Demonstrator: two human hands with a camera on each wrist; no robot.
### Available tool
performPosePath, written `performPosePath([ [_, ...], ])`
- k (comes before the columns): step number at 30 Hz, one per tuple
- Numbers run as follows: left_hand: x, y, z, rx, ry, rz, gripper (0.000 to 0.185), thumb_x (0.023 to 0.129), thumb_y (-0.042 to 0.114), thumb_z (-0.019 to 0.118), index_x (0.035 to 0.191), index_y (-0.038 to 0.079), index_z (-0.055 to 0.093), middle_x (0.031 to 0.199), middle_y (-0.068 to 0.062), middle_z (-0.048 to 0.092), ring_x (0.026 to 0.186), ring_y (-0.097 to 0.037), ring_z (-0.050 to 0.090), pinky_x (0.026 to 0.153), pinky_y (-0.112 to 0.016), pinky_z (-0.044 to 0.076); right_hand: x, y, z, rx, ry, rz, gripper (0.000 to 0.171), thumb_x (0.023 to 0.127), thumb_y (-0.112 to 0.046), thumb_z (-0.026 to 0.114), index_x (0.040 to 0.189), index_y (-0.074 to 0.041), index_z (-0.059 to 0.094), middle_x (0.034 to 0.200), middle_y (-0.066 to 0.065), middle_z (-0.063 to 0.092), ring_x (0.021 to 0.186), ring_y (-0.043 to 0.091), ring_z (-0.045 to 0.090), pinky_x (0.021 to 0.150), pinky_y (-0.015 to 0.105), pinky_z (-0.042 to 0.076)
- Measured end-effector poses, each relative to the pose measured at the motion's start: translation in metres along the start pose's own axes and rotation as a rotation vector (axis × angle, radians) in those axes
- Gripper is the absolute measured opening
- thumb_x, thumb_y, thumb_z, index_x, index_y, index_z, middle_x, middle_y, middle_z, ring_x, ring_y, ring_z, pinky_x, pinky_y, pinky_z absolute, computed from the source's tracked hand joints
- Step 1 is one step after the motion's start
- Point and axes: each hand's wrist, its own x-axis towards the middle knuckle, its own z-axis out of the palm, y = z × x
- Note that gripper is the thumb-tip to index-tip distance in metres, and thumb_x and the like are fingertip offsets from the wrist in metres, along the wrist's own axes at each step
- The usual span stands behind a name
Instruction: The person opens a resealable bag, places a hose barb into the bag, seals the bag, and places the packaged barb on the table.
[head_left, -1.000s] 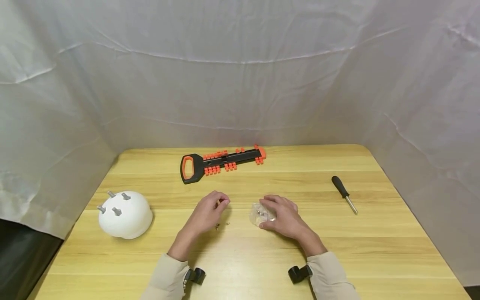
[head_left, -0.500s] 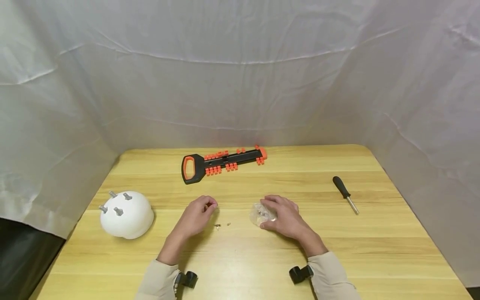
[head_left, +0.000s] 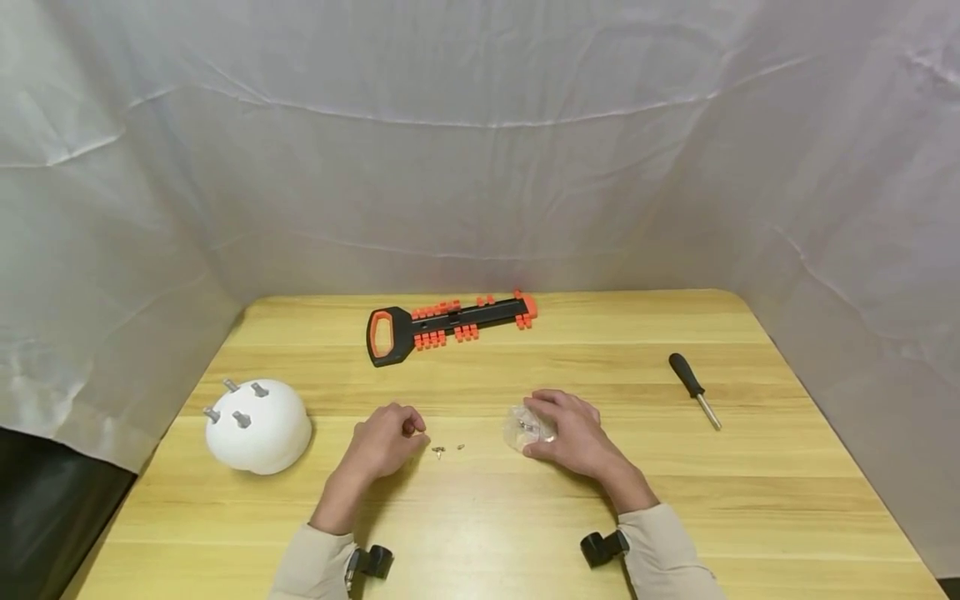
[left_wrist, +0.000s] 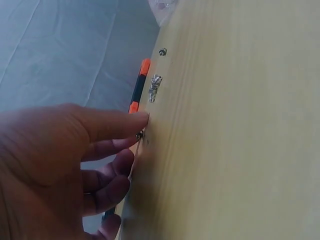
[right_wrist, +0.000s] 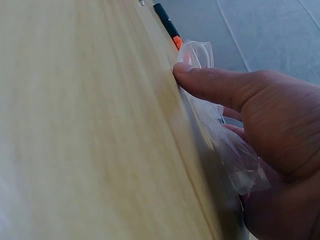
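Pinched between the thumb and fingertips of your left hand (head_left: pixel 386 437) is one small metal screw (left_wrist: pixel 139 134), held just above the light wooden table (head_left: pixel 480 517). Two more small loose screws (head_left: pixel 447 449) lie just beside that hand. Your right hand (head_left: pixel 572 433) grips a clear crumpled plastic bag (head_left: pixel 522 427) that rests on the table, thumb pressed on it.

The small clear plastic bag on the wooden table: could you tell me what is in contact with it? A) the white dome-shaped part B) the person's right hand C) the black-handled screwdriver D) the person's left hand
B: the person's right hand rests on the small clear plastic bag, its fingers curled round it.
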Motion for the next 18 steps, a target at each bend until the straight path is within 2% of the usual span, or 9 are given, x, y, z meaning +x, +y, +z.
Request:
performPosePath([
  [6, -0.0001, 0.0012, -0.0010, 0.035, 0.001, -0.023, 0.009, 0.085, 0.027, 0.072, 0.079, 0.025, 0.066, 0.081, 0.007, 0.057, 0.078, -0.013, 0.050, 0.076, -0.046, 0.039, 0.0002, -0.0004, -0.0007, -0.006, -0.002, 0.000, 0.071, 0.074, -0.037, 0.082, 0.136, -0.016, 0.056, 0.143, 0.005, 0.050, 0.134, 0.032, 0.042, 0.105, 0.060, 0.024],
  [15, -0.0024, 0.0002, -0.0014, 0.042, -0.004, -0.058, 0.012, 0.085, 0.030, 0.073, 0.079, 0.023, 0.064, 0.083, 0.004, 0.055, 0.079, -0.014, 0.049, 0.076, -0.047, 0.035, 0.0002, -0.0001, 0.0001, -0.004, 0.001, -0.004, 0.071, 0.073, -0.037, 0.083, 0.136, -0.017, 0.056, 0.143, 0.006, 0.050, 0.134, 0.032, 0.043, 0.105, 0.059, 0.025],
  [18, -0.0022, 0.0006, -0.0017, 0.041, -0.012, -0.050, 0.012, 0.087, 0.029, 0.071, 0.078, 0.023, 0.064, 0.084, 0.004, 0.055, 0.080, -0.015, 0.049, 0.077, -0.047, 0.035, 0.0006, 0.0003, 0.0002, 0.001, -0.001, 0.002, 0.072, 0.073, -0.038, 0.083, 0.136, -0.017, 0.056, 0.143, 0.005, 0.050, 0.134, 0.031, 0.042, 0.106, 0.058, 0.024],
])
